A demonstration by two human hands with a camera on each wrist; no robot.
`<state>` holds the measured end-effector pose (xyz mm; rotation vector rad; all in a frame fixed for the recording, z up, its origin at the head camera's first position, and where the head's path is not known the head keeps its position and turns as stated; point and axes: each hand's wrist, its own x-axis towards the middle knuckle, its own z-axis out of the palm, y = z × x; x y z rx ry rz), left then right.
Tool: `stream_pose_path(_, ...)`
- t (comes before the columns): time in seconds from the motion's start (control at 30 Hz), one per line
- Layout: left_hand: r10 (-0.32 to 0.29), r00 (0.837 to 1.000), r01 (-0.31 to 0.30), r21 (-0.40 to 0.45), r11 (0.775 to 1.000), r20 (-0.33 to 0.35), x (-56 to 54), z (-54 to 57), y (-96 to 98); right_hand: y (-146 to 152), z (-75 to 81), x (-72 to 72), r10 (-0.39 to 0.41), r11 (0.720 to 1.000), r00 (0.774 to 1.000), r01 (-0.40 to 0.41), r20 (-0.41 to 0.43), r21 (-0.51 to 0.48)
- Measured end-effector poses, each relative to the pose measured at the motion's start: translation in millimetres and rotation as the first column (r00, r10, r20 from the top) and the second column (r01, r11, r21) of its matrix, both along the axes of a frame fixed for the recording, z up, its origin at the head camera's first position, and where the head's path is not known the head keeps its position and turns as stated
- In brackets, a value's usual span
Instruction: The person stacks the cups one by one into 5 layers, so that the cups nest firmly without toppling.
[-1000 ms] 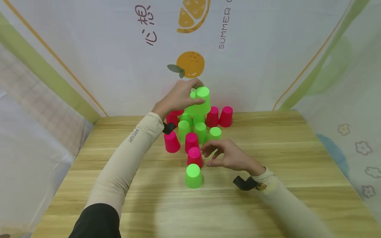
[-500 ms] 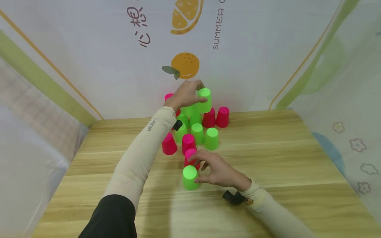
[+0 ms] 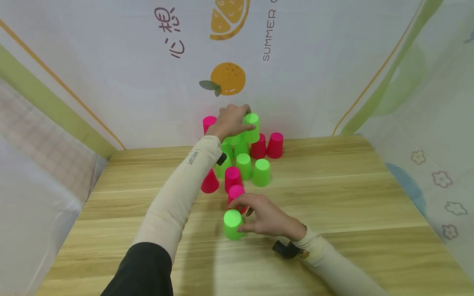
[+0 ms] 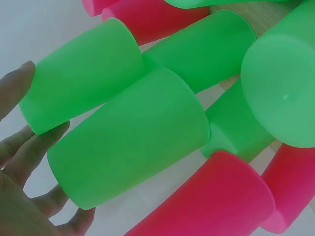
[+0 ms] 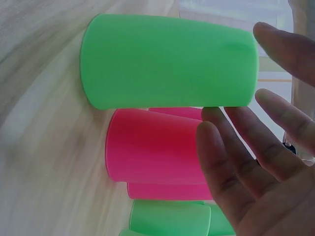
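Note:
At the back of the stack, my left hand (image 3: 233, 121) holds an upside-down green cup (image 3: 252, 131), thumb in front and fingers behind. In the left wrist view this green cup (image 4: 83, 76) sits close beside another green cup (image 4: 130, 140), which the lower fingers reach. My right hand (image 3: 264, 216) is around the nearest green cup (image 3: 232, 224), thumb on its right side and index finger behind. In the right wrist view its thumb and fingertips lie at the edges of that green cup (image 5: 167, 61). A pink cup (image 3: 236, 192) stands just behind it.
More upside-down cups stand around: a pink cup (image 3: 209, 183) at left, a green cup (image 3: 261, 172) at right, and a pink cup (image 3: 275, 146) at back right. A higher pink cup (image 3: 209, 123) shows behind the left hand. The wooden table (image 3: 333, 197) ends at a printed curtain (image 3: 296, 82).
My left hand carried the green cup to the raised row and lowered it slightly. The right hand moved left and nearer from beside the pink cups to the nearest green cup.

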<state>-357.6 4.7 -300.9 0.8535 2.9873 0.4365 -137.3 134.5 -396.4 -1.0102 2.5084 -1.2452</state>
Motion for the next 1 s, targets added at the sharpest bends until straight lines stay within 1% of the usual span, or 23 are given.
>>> stream_pose_path(0.3, 0.034, 0.999, -0.035, -0.079, 0.996, -0.021, -0.5, -3.0, 3.4, -2, -3.3, 1.2, -0.011, 0.999, 1.0, 0.011, 0.008, 0.032)
stream_pose_path(0.47, 0.039, 0.999, -0.042, -0.09, 0.995, -0.033, 2.7, -3.2, 4.2, -2, -7.2, -0.1, -0.004, 0.999, 1.0, 0.005, -0.027, 0.043)
stream_pose_path(0.6, 0.03, 0.999, -0.033, -0.083, 0.996, -0.032, 4.5, -3.5, 3.5, -3, -9.2, -0.5, 0.0, 0.999, 0.999, 0.003, -0.049, 0.051)
stream_pose_path(0.77, 0.017, 0.998, -0.019, -0.04, 0.999, -0.053, 8.3, 2.2, -2.6, -3, -11.2, -1.2, -0.008, 0.998, 0.999, 0.01, -0.034, 0.058)
stream_pose_path(0.9, 0.032, 0.997, -0.029, 0.051, 0.998, -0.067, 16.3, 12.3, -14.5, -3, -12.0, -1.1, -0.012, 0.998, 0.999, 0.014, -0.03, 0.054)
stream_pose_path(1.0, 0.052, 0.996, -0.044, 0.125, 0.991, -0.067, 26.2, 20.3, -27.2, -1, -12.6, -0.9, -0.009, 0.999, 1.0, 0.01, -0.023, 0.038)
